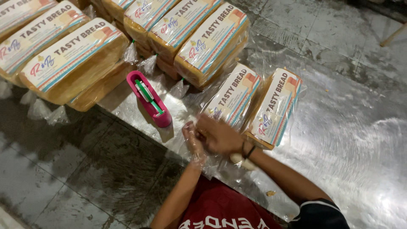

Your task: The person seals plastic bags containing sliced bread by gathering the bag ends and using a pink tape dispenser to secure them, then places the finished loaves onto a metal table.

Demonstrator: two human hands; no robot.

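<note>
Where hands (212, 136) overlap, fingers blurred, bagged loaf's (231, 96) open end hidden

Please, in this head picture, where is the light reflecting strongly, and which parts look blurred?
Head view: strong glare lies on the shiny metal table at right and on the clear plastic wrapping; the left hand and right hand are motion-blurred; the pink tape dispenser and bagged bread loaves stay fairly sharp; the lower-left floor is dim.

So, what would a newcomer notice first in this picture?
Probably the bagged bread loaves stacked in rows at the top left, each with a bright printed label. Next, the pink tape dispenser in front of them on the shiny metal table. At the centre, the left hand and right hand meet at a loaf's bag.
</note>
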